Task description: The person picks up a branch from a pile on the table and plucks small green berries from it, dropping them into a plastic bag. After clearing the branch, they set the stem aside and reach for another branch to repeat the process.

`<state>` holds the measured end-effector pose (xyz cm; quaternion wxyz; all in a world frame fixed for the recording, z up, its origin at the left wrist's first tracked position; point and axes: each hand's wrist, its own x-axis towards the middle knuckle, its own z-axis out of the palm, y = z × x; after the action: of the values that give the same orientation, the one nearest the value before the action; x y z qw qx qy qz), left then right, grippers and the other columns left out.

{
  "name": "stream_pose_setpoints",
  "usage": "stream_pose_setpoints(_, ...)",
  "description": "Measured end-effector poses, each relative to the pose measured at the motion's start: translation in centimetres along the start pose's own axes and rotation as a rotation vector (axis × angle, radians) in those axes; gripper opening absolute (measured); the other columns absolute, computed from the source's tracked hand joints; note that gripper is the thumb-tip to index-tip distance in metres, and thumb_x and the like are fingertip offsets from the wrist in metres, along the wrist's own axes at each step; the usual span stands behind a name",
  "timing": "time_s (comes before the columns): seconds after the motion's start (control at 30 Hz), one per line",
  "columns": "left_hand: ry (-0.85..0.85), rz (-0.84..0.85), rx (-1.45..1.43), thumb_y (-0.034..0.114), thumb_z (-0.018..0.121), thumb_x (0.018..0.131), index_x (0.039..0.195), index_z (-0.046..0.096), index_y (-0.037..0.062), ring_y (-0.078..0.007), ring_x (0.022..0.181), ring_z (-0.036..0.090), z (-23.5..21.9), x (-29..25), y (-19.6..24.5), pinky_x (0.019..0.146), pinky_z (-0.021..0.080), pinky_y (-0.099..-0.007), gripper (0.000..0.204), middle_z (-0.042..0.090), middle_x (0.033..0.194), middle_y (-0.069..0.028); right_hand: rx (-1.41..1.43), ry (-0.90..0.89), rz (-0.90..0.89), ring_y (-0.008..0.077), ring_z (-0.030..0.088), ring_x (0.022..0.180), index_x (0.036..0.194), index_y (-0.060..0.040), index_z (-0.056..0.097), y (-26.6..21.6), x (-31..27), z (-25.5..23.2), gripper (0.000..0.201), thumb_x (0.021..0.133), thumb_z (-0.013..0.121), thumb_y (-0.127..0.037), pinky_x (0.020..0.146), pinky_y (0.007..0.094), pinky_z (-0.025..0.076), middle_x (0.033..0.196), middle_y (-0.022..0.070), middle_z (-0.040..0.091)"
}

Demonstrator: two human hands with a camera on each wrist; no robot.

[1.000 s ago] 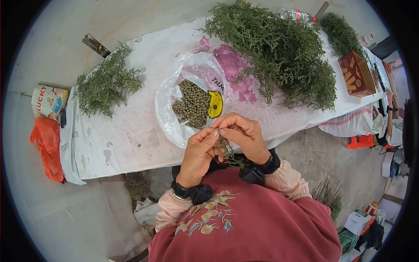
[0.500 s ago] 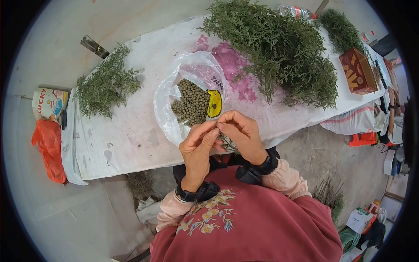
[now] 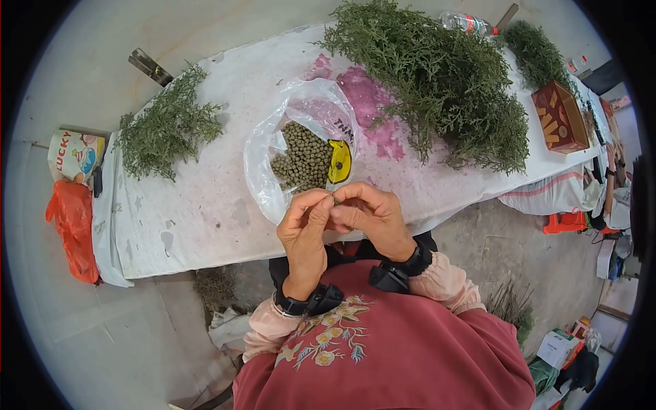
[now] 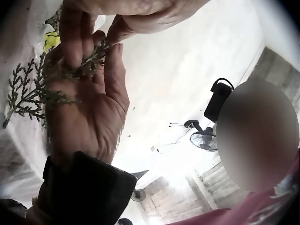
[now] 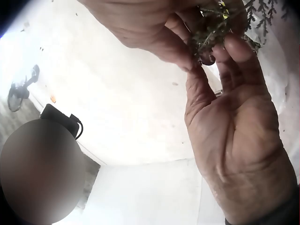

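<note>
Both hands meet at the fingertips over the front edge of the table, just below the plastic bag in the head view. A small green conifer sprig [image 4: 28, 101] lies across the right hand [image 3: 381, 222], whose curled fingers grip it; its leafy end sticks out beyond the palm in the left wrist view. The left hand [image 3: 304, 236] pinches at the sprig's other end, thumb against forefinger, beside the right thumb. In the right wrist view the sprig [image 5: 213, 35] is partly hidden by fingers. Small round greenish-brown balls [image 3: 304, 160] fill the clear plastic bag [image 3: 258, 160].
A large heap of conifer branches [image 3: 437, 89] lies at the table's back right, a smaller bunch [image 3: 167, 126] at the left. A red-brown box [image 3: 559, 119] and a plastic bottle [image 3: 468, 23] stand further right. A red plastic bag [image 3: 72, 229] hangs off the left edge.
The sprig, which hung below the hands earlier, is now mostly hidden behind the right hand in the head view. Both hands have shifted slightly left.
</note>
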<state>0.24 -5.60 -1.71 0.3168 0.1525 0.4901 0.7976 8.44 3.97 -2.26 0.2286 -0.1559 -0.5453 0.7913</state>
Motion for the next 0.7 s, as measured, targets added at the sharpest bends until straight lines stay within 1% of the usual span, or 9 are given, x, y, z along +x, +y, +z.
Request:
stream_pose_setpoints(0.13, -0.059, -0.065, 0.084, 0.008, 0.058, 0.087, 0.096, 0.06, 0.0003, -0.0108, 0.063, 0.057, -0.9, 0.2, 0.3, 0.051, 0.05, -0.0234, 0.012, 0.06, 0.087, -0.0052, 0.104, -0.02, 0.025, 0.0035, 0.051, 0.067, 0.096, 0.0015, 0.059, -0.1, 0.0, -0.6, 0.011, 0.086, 0.058, -0.003, 0.058, 0.0198, 0.043, 0.082, 0.0009, 0.059)
stream_pose_setpoints(0.2, -0.086, -0.092, 0.124, 0.009, 0.058, 0.086, 0.097, 0.06, 0.001, -0.011, 0.063, 0.057, -1.9, 1.0, 0.8, 0.05, 0.048, -0.0235, 0.013, 0.061, 0.088, -0.0053, 0.031, 0.029, 0.044, 0.0062, 0.053, 0.069, 0.092, 0.0009, 0.061, 0.4, 0.0, -1.0, 0.008, 0.085, 0.058, -0.001, 0.064, 0.021, 0.045, 0.083, 0.002, 0.06)
stream_pose_setpoints(0.27, -0.064, 0.123, 0.786, 0.009, 0.062, 0.083, 0.093, 0.062, 0.0016, -0.0138, 0.059, 0.058, -3.4, 2.6, 1.7, 0.048, 0.045, -0.0261, 0.013, 0.06, 0.084, -0.006, 0.0, 0.055, 0.054, 0.0075, 0.054, 0.071, 0.09, 0.0006, 0.062, 0.4, 0.0, -1.3, 0.007, 0.084, 0.058, 0.0, 0.068, 0.0215, 0.046, 0.083, 0.0026, 0.06)
stream_pose_setpoints(0.3, -0.062, 0.121, 0.79, 0.009, 0.062, 0.083, 0.093, 0.062, 0.0016, -0.0138, 0.059, 0.058, -3.9, 3.5, 1.7, 0.048, 0.045, -0.0261, 0.013, 0.06, 0.084, -0.006, -0.012, 0.076, 0.041, 0.0073, 0.053, 0.071, 0.09, 0.0007, 0.062, 0.2, 0.1, -1.4, 0.007, 0.084, 0.058, 0.0, 0.068, 0.0214, 0.045, 0.083, 0.0023, 0.06)
stream_pose_setpoints(0.4, -0.031, 0.421, 1.342, 0.008, 0.065, 0.078, 0.092, 0.063, 0.0018, -0.019, 0.06, 0.058, -5.0, 6.1, 1.4, 0.051, 0.045, -0.0303, 0.015, 0.058, 0.079, -0.0095, -0.03, 0.111, 0.007, 0.007, 0.053, 0.071, 0.091, 0.0008, 0.062, -0.2, 0.4, -1.4, 0.007, 0.084, 0.059, 0.0, 0.068, 0.021, 0.044, 0.083, 0.0019, 0.06)
stream_pose_setpoints(0.5, -0.111, 0.482, 1.454, 0.008, 0.065, 0.077, 0.093, 0.063, 0.0015, -0.0218, 0.062, 0.058, -5.1, 6.7, 1.0, 0.055, 0.045, -0.0318, 0.017, 0.056, 0.078, -0.0117, -0.149, 0.058, -0.102, 0.0058, 0.052, 0.073, 0.091, 0.0016, 0.062, -0.2, 0.5, -1.4, 0.008, 0.084, 0.059, -0.001, 0.068, 0.0203, 0.043, 0.083, 0.0006, 0.059)
stream_pose_setpoints(0.53, -0.154, 0.51, 1.508, 0.007, 0.065, 0.077, 0.093, 0.063, 0.0013, -0.0231, 0.063, 0.058, -5.0, 6.8, 0.9, 0.056, 0.045, -0.0325, 0.017, 0.055, 0.077, -0.0128, -0.148, 0.062, -0.105, 0.0058, 0.052, 0.073, 0.091, 0.0016, 0.062, -0.2, 0.5, -1.5, 0.008, 0.084, 0.059, -0.001, 0.068, 0.0203, 0.043, 0.083, 0.0006, 0.059)
stream_pose_setpoints(0.63, -0.156, 0.483, 1.506, 0.007, 0.064, 0.077, 0.092, 0.064, 0.0016, -0.0231, 0.065, 0.058, -5.3, 6.9, 0.7, 0.057, 0.044, -0.0318, 0.016, 0.056, 0.078, -0.0125, -0.115, 0.048, -0.033, 0.0053, 0.051, 0.074, 0.091, 0.0017, 0.061, -0.2, 0.1, -1.6, 0.008, 0.085, 0.058, -0.001, 0.068, 0.0197, 0.042, 0.082, 0.0, 0.058)
stream_pose_setpoints(0.7, -0.154, 0.471, 1.504, 0.007, 0.064, 0.077, 0.092, 0.064, 0.0018, -0.0231, 0.066, 0.058, -5.4, 6.9, 0.6, 0.057, 0.044, -0.0314, 0.016, 0.056, 0.079, -0.0124, -0.141, 0.056, -0.044, 0.0048, 0.051, 0.074, 0.091, 0.0014, 0.061, 0.0, 0.2, -1.7, 0.007, 0.085, 0.058, -0.001, 0.068, 0.0195, 0.041, 0.082, -0.0003, 0.058)
